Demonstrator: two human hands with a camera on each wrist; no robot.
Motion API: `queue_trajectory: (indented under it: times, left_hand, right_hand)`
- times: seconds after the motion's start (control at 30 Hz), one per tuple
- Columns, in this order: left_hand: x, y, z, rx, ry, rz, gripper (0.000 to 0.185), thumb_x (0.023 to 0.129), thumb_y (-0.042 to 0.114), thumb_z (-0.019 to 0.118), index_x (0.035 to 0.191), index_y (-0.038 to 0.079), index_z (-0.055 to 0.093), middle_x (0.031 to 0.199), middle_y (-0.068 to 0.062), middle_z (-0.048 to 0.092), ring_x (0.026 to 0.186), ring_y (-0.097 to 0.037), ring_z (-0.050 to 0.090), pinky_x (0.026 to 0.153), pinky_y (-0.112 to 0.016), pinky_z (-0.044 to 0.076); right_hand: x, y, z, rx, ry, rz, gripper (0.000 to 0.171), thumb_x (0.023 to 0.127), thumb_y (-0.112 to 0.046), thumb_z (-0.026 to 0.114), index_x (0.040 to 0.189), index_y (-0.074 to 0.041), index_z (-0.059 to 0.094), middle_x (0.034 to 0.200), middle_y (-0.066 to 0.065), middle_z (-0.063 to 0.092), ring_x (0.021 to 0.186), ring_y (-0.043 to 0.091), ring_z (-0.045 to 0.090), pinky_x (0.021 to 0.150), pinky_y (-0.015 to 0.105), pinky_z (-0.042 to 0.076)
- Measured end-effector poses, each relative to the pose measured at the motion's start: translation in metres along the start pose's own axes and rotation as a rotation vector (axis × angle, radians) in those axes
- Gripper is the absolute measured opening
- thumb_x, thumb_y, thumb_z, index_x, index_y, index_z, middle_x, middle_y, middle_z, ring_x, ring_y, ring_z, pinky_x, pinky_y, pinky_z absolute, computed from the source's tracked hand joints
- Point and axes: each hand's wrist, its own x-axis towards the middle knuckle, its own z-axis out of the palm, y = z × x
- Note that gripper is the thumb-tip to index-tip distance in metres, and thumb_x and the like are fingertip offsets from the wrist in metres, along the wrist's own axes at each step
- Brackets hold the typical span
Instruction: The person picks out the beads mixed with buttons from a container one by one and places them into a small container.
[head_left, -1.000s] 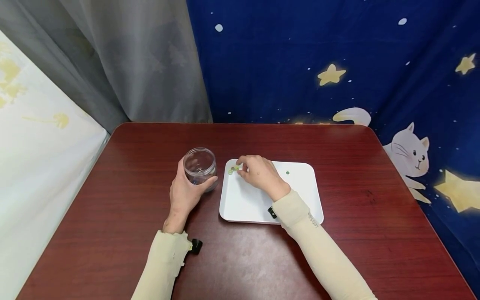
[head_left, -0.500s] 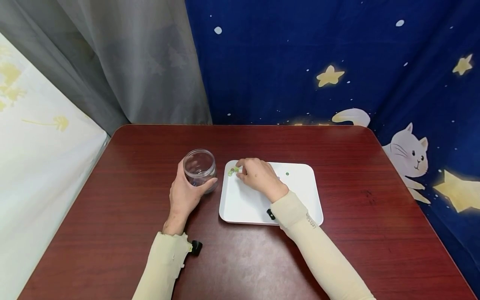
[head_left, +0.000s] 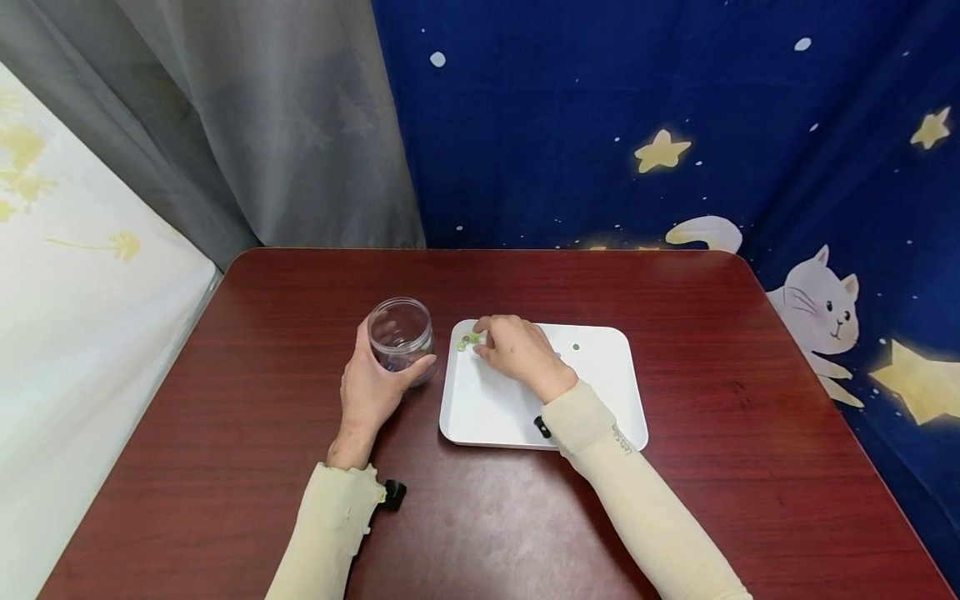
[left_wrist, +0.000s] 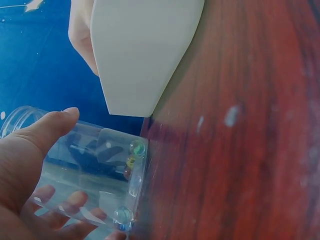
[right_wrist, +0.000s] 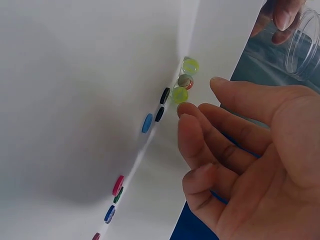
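Observation:
My left hand [head_left: 369, 385] grips a clear plastic jar [head_left: 400, 340], its thumb and fingers round opposite sides. The jar stands upright and lidless on the table, left of a white tray [head_left: 487, 410]. Several glass marbles [left_wrist: 137, 148] lie at the jar's bottom in the left wrist view. Over the tray's far left part hovers my right hand [head_left: 517, 346], fingers loosely bent and thumb apart from them. Nothing shows between them in the right wrist view. Three marbles [right_wrist: 185, 81], two of them yellow-green, sit in a row along the tray's edge, right beside the fingertips.
Along the tray's far side lie small flat round pieces: black ones [right_wrist: 165, 96], a light blue one [right_wrist: 147, 123], a pink one [right_wrist: 118, 185] and others. A green piece [head_left: 576, 347] shows right of the hand. Curtains hang behind the red-brown table [head_left: 240, 433].
The right hand has shifted only very slightly over the tray, still beside the marbles. The left hand and jar have stayed in place.

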Motion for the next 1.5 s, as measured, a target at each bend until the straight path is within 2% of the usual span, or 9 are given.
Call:
queue_trajectory:
  times: [0.73, 1.3, 1.5]
  left_hand:
    - [0.000, 0.000, 0.000, 0.003, 0.005, 0.005, 0.106, 0.073, 0.056, 0.091, 0.159, 0.036, 0.032, 0.145, -0.007, 0.063, 0.131, -0.036, 0.062, 0.103, -0.062, 0.047]
    - [0.000, -0.001, 0.000, 0.000, 0.012, 0.017, 0.107, 0.073, 0.056, 0.092, 0.160, 0.036, 0.032, 0.144, -0.007, 0.064, 0.130, -0.035, 0.063, 0.103, -0.061, 0.048]
    - [0.000, -0.002, 0.001, 0.004, 0.014, 0.017, 0.107, 0.073, 0.057, 0.091, 0.160, 0.036, 0.032, 0.145, -0.007, 0.064, 0.130, -0.035, 0.063, 0.102, -0.061, 0.048]
  right_hand:
    - [0.004, 0.004, 0.010, 0.006, -0.024, 0.017, 0.032, 0.097, -0.026, 0.074, 0.127, -0.016, 0.073, 0.088, -0.001, 0.069, 0.079, 0.013, 0.062, 0.069, 0.033, 0.050]
    - [0.005, 0.002, 0.013, -0.025, -0.006, -0.004, 0.026, 0.097, -0.028, 0.075, 0.122, -0.019, 0.073, 0.089, -0.002, 0.070, 0.081, 0.014, 0.064, 0.074, 0.038, 0.053]
    - [0.006, -0.001, 0.014, -0.024, 0.030, -0.028, 0.022, 0.096, -0.028, 0.076, 0.116, -0.019, 0.075, 0.093, -0.002, 0.075, 0.085, 0.013, 0.068, 0.074, 0.039, 0.054]
